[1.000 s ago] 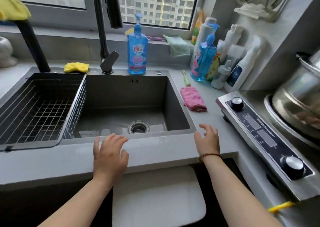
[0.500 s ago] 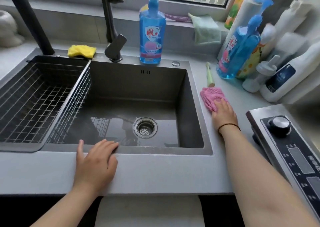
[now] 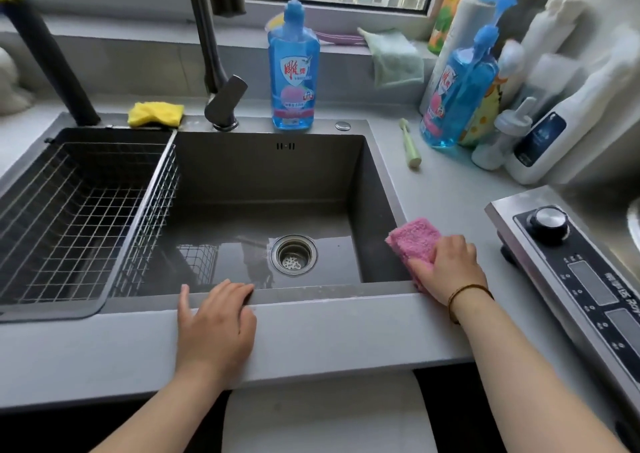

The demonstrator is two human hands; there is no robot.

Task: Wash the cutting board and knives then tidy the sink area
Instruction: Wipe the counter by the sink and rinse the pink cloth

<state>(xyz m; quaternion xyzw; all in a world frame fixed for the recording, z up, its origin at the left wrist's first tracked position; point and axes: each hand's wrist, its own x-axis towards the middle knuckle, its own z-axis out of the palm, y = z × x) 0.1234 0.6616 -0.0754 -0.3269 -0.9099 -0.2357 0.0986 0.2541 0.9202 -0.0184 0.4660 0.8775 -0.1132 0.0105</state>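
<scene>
Cloth [image 3: 414, 239], pink, fluffy, under right hand [image 3: 446, 269]

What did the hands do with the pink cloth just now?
The right hand reached out, pressed onto the pink cloth and slid it toward the near right corner of the sink. The left hand stayed on its front edge; the yellow sponge and soap bottle stayed put.

Arms: both our forearms bare as far as we see | left hand [image 3: 214, 324]: bare | right hand [image 3: 446, 269]: bare, thin dark-brown cord bracelet [image 3: 465, 295] round our wrist | torso: white garment [image 3: 325, 414] between our arms, kind unclear
</scene>
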